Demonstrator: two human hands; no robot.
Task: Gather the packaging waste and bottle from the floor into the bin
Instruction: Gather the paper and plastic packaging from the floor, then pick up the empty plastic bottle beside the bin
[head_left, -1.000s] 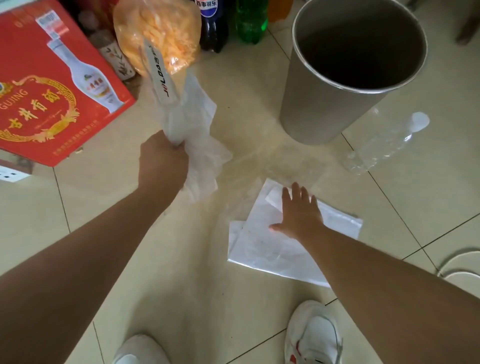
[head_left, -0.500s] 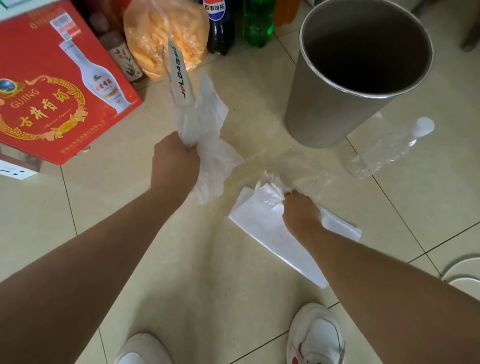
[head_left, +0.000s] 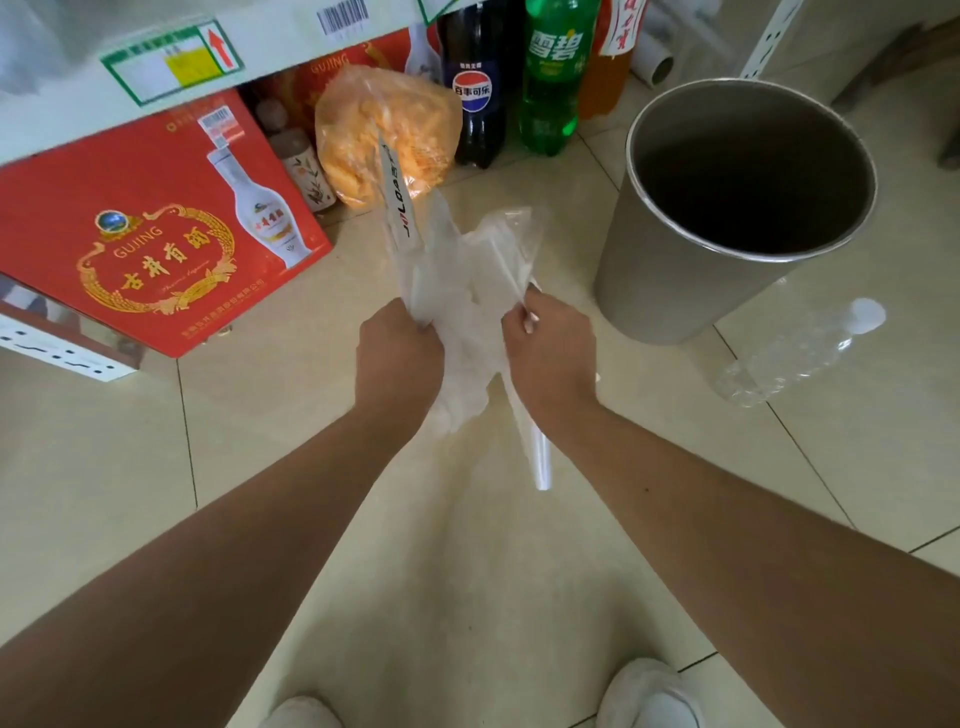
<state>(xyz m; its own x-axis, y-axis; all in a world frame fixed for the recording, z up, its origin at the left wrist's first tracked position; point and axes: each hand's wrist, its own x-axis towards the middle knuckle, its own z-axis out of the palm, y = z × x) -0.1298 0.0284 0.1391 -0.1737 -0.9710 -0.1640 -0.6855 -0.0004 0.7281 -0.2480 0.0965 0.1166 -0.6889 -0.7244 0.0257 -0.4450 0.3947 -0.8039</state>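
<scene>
My left hand (head_left: 400, 353) grips a crumpled clear plastic bag (head_left: 415, 270) with a white printed strip sticking up from it. My right hand (head_left: 550, 353) is closed on a white plastic wrapper (head_left: 506, 244), lifted off the floor, with one end hanging down below the wrist. Both hands are held close together above the tiles, left of the bin. The grey metal bin (head_left: 675, 280) stands upright and open at the upper right; its inside looks dark. An empty clear plastic bottle (head_left: 795, 353) with a white cap lies on the floor to the right of the bin's base.
A red liquor carton (head_left: 130, 234) sits at the left under a white shelf edge. A bag of orange snacks (head_left: 384, 130), a cola bottle (head_left: 472, 93) and a green soda bottle (head_left: 550, 78) stand behind my hands. My white shoes (head_left: 649, 696) show at the bottom.
My right hand closed on the white wrapper and lifted it from the floor up beside my left hand. The view has tilted up a little.
</scene>
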